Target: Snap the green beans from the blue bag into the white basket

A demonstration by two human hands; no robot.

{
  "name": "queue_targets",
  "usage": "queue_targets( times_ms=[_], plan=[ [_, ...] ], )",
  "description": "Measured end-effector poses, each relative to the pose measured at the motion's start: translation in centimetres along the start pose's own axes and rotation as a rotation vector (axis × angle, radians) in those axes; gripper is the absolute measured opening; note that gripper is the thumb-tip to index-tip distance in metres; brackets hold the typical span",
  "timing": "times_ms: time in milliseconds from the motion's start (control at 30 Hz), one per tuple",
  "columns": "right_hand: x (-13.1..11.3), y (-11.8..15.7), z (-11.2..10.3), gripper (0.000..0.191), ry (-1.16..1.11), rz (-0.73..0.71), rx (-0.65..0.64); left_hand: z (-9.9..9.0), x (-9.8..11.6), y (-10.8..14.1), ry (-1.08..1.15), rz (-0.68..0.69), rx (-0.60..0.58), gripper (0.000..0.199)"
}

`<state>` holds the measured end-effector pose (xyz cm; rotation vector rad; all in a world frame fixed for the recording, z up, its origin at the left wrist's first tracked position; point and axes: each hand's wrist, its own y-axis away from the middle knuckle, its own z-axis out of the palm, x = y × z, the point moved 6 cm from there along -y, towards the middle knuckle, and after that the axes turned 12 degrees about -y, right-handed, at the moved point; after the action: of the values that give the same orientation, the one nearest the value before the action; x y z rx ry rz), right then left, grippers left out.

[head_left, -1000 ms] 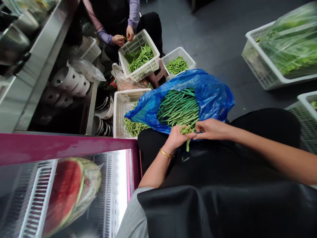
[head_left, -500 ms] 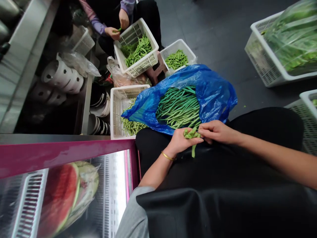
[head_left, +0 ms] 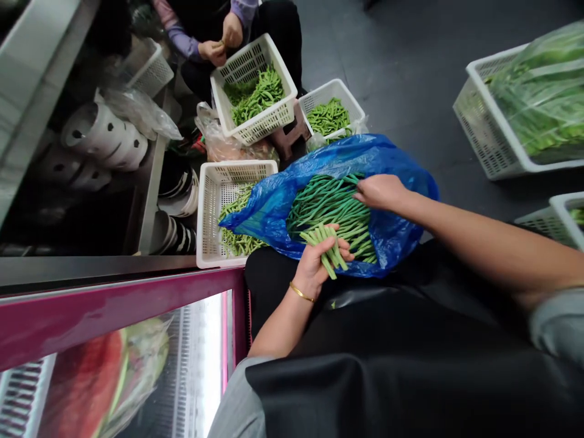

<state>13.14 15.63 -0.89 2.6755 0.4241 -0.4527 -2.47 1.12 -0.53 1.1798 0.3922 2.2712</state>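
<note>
The left hand [head_left: 314,263] is closed around a short bundle [head_left: 326,246] of bean pieces, held just at the near edge of the blue bag [head_left: 396,176] that rests on the person's lap. The bundle's long axis runs from the fist up and away toward the bag's mouth, its ends fanning slightly. The right hand [head_left: 378,190] lies on the far side of the bag, fingers curled down onto the pile of long beans [head_left: 335,207] inside; whether it has pinched any pods cannot be told. The pile's pods run mostly crosswise, left to right, across the bag. The right hand is the nearer one to the pile, which lies between the two hands. Left of the bag stands a white basket [head_left: 207,210] holding cut beans. Beyond the bag, a co-worker's hands [head_left: 222,42] work over another basket [head_left: 274,115].
</note>
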Motion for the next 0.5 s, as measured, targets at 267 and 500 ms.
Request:
queue_targets(
  times_ms=[267,500],
  plan=[
    [-1.2,-3.4,0.5,0.034,0.041,0.062,0.032,-1.4,-0.1,-0.6,-0.014,0.029,0.082,0.036],
    [-7.5,7.5,3.2,0.032,-0.248,-0.082,0.031,-2.6,-1.7,-1.9,-0.053,0.056,0.349,0.040]
  ],
)
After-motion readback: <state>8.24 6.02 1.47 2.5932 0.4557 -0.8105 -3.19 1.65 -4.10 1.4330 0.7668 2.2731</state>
